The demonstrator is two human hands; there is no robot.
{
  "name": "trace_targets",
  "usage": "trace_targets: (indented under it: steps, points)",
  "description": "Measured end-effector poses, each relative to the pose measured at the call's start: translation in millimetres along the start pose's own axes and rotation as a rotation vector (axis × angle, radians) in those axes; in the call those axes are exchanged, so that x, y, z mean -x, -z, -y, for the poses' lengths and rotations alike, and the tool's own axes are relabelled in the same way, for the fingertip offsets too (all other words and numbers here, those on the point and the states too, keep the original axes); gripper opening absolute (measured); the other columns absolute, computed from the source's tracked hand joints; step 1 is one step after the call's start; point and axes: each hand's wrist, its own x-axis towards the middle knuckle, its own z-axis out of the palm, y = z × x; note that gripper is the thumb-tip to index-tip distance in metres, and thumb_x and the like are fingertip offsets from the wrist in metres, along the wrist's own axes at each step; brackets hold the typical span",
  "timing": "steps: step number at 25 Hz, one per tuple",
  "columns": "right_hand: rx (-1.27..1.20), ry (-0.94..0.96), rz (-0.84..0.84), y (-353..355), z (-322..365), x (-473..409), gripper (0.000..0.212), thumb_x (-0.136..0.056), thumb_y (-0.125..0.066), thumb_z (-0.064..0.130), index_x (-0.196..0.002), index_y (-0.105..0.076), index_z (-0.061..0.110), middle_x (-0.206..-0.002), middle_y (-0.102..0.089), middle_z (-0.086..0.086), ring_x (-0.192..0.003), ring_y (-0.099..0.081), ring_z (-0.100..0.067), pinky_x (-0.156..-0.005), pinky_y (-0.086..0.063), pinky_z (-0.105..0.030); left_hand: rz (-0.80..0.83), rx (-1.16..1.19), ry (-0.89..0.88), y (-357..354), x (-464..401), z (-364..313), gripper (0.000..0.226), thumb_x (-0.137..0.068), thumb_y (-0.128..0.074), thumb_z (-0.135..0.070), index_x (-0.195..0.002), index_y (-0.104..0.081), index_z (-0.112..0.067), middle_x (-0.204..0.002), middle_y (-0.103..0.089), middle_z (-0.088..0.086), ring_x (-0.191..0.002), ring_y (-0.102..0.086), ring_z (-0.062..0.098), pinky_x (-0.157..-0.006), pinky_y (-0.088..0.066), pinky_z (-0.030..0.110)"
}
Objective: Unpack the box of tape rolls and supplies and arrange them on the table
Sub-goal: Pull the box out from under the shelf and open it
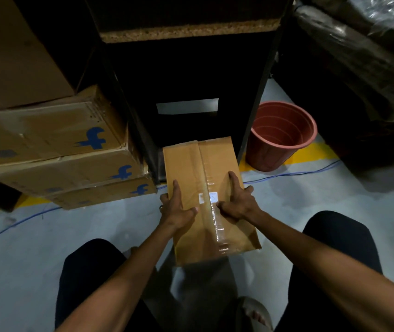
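Note:
A closed brown cardboard box (pixel 186 164), sealed along its middle with clear tape and bearing a small white label, lies on the grey floor in front of me, half under a dark table. My left hand (pixel 178 208) lies flat on the box's left half, its thumb near the tape seam. On the right half my right hand (pixel 236 200) rests with its fingers along the top and its thumb over the box's right edge. The contents are hidden.
A stack of cardboard boxes (pixel 54 149) with blue logos stands to the left. A red plastic bucket (pixel 280 135) stands to the right of the table leg (pixel 251 121). A blue cable (pixel 311 172) runs across the floor. My knees and a sandalled foot (pixel 253 312) are below.

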Motion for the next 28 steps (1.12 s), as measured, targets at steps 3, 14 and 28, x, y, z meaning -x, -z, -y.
trace_targets:
  steps: [3, 14, 28]
  points:
    - [0.024, -0.016, 0.048, 1.4, -3.3, 11.4, 0.113, -0.076, -0.074, 0.051, -0.150, 0.011, 0.043, -0.144, -0.021, -0.027, -0.121, -0.046, -0.049, -0.103, -0.044, -0.050, 0.020, -0.032, -0.006, -2.5, 6.7, 9.0, 0.109, -0.086, -0.069, -0.047, -0.152, 0.018, -0.037, -0.152, -0.010, 0.016, -0.139, -0.026, 0.042, -0.112, -0.031, 0.050]
    - [0.012, -0.154, 0.177, -2.2, -13.2, 16.6, 0.099, -0.084, -0.056, 0.067, -0.153, 0.008, 0.038, -0.150, -0.010, -0.023, -0.129, -0.039, -0.046, -0.108, -0.038, -0.047, 0.175, -0.069, 0.111, -22.8, 18.3, 7.2, 0.126, -0.068, -0.069, -0.074, -0.150, 0.021, -0.040, -0.156, -0.003, 0.013, -0.141, -0.020, 0.043, -0.111, -0.031, 0.053]
    - [0.271, -0.069, 0.045, -1.7, 9.4, -11.7, 0.098, -0.073, -0.069, 0.061, -0.146, -0.010, 0.033, -0.142, -0.020, -0.021, -0.118, -0.043, -0.048, -0.097, -0.043, -0.051, 0.139, 0.076, 0.004, -6.5, -4.5, -1.6, 0.133, -0.052, -0.068, -0.073, -0.152, 0.015, -0.042, -0.154, -0.017, 0.007, -0.135, -0.034, 0.037, -0.108, -0.039, 0.050]
